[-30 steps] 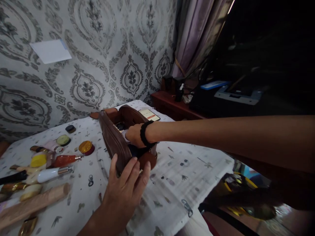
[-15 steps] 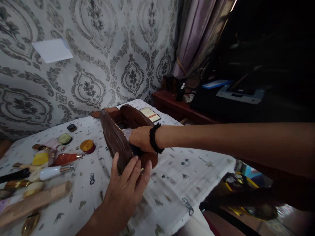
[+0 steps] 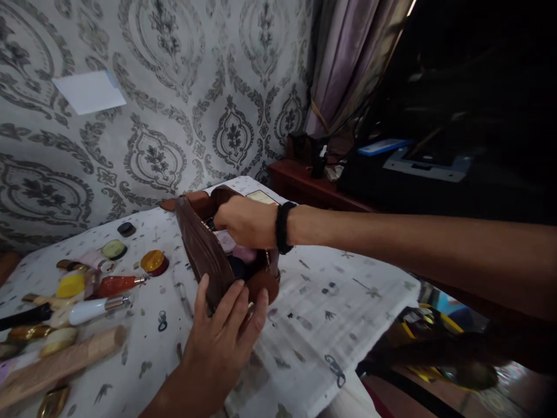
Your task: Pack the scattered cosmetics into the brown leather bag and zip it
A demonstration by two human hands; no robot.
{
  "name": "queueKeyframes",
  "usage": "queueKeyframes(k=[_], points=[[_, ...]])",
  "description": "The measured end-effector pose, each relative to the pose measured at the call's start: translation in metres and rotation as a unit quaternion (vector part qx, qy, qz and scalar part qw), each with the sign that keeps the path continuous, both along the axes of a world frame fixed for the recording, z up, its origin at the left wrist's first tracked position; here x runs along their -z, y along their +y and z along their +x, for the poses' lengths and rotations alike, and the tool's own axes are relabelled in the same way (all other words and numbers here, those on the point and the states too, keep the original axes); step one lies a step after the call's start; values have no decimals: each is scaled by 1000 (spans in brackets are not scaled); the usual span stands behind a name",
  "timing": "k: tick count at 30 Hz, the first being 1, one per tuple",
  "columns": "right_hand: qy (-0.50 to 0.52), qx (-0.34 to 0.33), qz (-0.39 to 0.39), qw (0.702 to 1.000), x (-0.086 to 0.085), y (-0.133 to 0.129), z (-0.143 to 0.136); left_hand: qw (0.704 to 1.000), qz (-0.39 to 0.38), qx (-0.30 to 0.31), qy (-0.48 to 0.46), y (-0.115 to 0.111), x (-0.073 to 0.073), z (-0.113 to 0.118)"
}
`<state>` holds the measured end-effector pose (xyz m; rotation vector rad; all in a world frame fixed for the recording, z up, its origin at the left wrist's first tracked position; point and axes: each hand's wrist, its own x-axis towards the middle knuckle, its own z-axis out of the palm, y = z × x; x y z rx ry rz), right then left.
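A brown zippered bag (image 3: 202, 249) stands unzipped on the patterned white cloth, with pink and dark items inside it. My left hand (image 3: 226, 337) rests its spread fingers on the bag's near end. From the right, my right hand (image 3: 248, 222) reaches over the bag's opening, its fingertips down inside and hidden by the hand and bag, so what they hold cannot be made out. A black band (image 3: 284, 227) circles the right wrist. Left of the bag lie an amber-lidded jar (image 3: 154, 262), an orange-red bottle (image 3: 117, 284) and a white tube (image 3: 93, 309).
More cosmetics and a long beige item (image 3: 65, 360) lie on the left of the cloth. A phone (image 3: 261, 197) is behind the right hand. Beyond stands a dark red cabinet (image 3: 300, 177); patterned wall rises behind. Bags sit below the cloth's right edge.
My right hand has moved up and away toward the bag's far end, uncovering pink items inside and covering part of the phone. My left hand has stayed at the near end.
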<state>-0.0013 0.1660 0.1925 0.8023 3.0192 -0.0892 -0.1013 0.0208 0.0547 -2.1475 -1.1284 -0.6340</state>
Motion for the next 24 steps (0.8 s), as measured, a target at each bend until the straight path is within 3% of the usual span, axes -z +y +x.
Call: queueKeyframes(k=[3, 5, 11, 24], points=[[100, 25, 32, 994, -8, 3, 13, 1000, -2, 0, 0, 0, 1, -1], [115, 19, 29, 993, -6, 2, 24, 1000, -2, 4, -2, 0, 3, -2], [84, -95, 68, 990, 21, 6, 58, 999, 3, 12, -31, 1, 6, -1], [266, -126, 21, 956, 51, 11, 74, 1000, -9, 11, -11, 1, 5, -2]])
